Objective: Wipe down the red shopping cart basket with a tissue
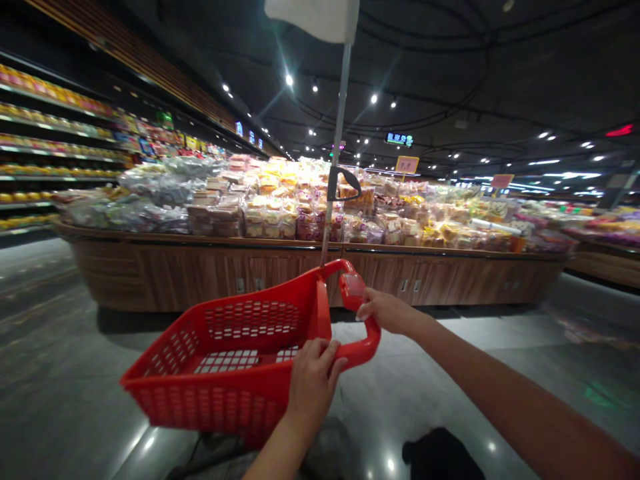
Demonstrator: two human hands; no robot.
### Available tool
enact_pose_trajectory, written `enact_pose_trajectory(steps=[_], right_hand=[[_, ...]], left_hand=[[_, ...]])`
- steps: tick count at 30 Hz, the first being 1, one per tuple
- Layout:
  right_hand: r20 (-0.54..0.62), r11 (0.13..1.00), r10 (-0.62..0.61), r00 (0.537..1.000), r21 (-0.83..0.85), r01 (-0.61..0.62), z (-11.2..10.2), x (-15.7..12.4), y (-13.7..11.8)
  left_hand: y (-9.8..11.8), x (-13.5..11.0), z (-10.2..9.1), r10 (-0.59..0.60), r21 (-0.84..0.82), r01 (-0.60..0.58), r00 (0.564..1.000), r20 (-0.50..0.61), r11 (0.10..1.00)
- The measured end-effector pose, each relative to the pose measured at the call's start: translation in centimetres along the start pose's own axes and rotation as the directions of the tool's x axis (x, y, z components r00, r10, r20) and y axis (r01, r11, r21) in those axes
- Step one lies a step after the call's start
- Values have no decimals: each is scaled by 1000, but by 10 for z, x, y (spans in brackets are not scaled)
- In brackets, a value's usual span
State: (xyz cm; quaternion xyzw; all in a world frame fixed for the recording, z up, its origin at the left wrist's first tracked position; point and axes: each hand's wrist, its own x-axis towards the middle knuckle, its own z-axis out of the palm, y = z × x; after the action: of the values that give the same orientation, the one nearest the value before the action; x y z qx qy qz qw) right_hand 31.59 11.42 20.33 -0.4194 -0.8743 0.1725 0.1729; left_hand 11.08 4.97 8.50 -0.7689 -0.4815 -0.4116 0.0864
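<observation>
A red plastic shopping cart [245, 379] with perforated sides stands in front of me, its basket pointing to the left. My right hand [383, 311] is closed round the far side of the cart's looped red handle [364, 350]. Over the near rim, where the handle meets the basket, my left hand [314, 377] has its fingers curled. A thin upright pole [339, 120] rises behind the handle, carrying a white flag-like sheet [320, 17] and a dark grey clip [345, 185]. Through the basket's slotted bottom the floor shows.
Across the way runs a long wood-panelled display counter [200, 270] heaped with packaged baked goods [280, 213]. Stocked shelves [55, 143] line the left side. A price sign [407, 165] stands above the goods. Grey shiny floor [450, 373] surrounds the cart; a dark shape [443, 457] shows at the bottom.
</observation>
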Motion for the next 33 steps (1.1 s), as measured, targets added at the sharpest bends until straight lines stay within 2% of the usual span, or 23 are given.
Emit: enact_pose_trajectory(steps=[3, 5, 7, 10, 12, 14, 16, 18, 19, 21, 23, 25, 27, 28, 30, 33], right_hand=[[127, 995, -81, 989, -43, 87, -1, -7, -3], [109, 988, -102, 989, -106, 114, 2, -5, 0], [-18, 979, -93, 995, -185, 88, 6, 1, 6], [-220, 975, -105, 970, -216, 56, 14, 8, 16], [-297, 986, -91, 951, -162, 44, 22, 3, 19], [-388, 999, -19, 921, -43, 2, 34, -13, 17], [-483, 992, 74, 873, 128, -13, 52, -34, 8], [-538, 961, 106, 836, 271, 53, 73, -55, -1], [-567, 950, 101, 817, 298, 90, 83, -63, -5], [-653, 937, 92, 752, 312, 156, 101, -71, -8], [-752, 932, 134, 645, 316, 175, 114, -68, -4], [-830, 921, 231, 507, 354, 160, 125, -59, 0], [-859, 898, 341, 381, 418, 139, 138, -51, -1], [-859, 885, 383, 340, 446, 131, 147, -49, -4], [-850, 871, 425, 312, 478, 115, 166, -50, -14], [-863, 898, 324, 387, 410, 162, 186, -55, -28]], left_hand=[[0, 0, 1, -7, -8, 7, 1000, 3, 1000], [-1, 0, 1, -5, -17, 5, 1000, 2, 1000], [-1, 1, 0, 0, -27, 0, 1000, -3, 1000], [-1, 2, 0, 11, -36, -11, 1000, -12, 999], [-1, 2, 1, 13, -39, -14, 1000, -19, 999], [-2, 1, 2, 10, -43, -12, 1000, -27, 999], [-3, 1, 2, 5, -50, -7, 999, -32, 999], [-3, 0, 2, 1, -58, -3, 999, -33, 998], [-3, 0, 1, 0, -62, -2, 1000, -32, 998], [-3, 0, 1, 0, -67, -1, 1000, -26, 998], [-3, 1, 0, -1, -67, 0, 1000, -22, 998], [-3, 1, 1, -2, -66, 1, 1000, -23, 998], [-3, 2, 2, -3, -66, 1, 1000, -28, 998], [-3, 2, 2, -2, -68, 0, 999, -32, 998], [-3, 1, 2, 0, -72, -2, 999, -37, 997], [-4, 2, 1, 2, -77, -5, 999, -36, 997]])
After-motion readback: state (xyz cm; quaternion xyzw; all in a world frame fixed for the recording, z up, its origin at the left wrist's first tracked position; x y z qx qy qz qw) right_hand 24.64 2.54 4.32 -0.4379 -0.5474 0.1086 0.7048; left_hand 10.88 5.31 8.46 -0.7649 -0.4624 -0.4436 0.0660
